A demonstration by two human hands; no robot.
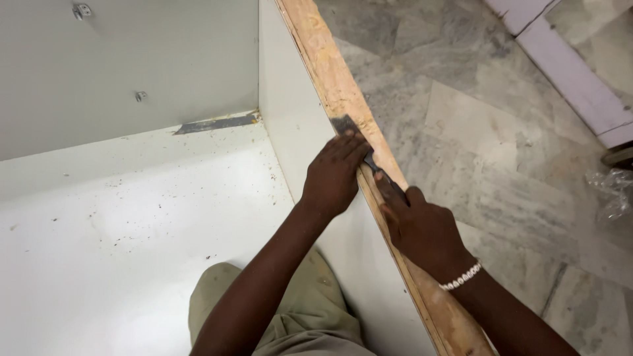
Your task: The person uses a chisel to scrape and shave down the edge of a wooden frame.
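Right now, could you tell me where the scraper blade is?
In the head view, the scraper blade lies flat on the raw panel edge, just beyond the left hand; the right hand grips its handle.

I see bare forearms, a white beaded bracelet [461, 277] on my right wrist, and khaki trousers [300, 310] below

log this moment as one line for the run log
left hand pressing scraper blade flat on raw panel edge | right hand gripping scraper handle | white cabinet interior speckled with debris | marble floor
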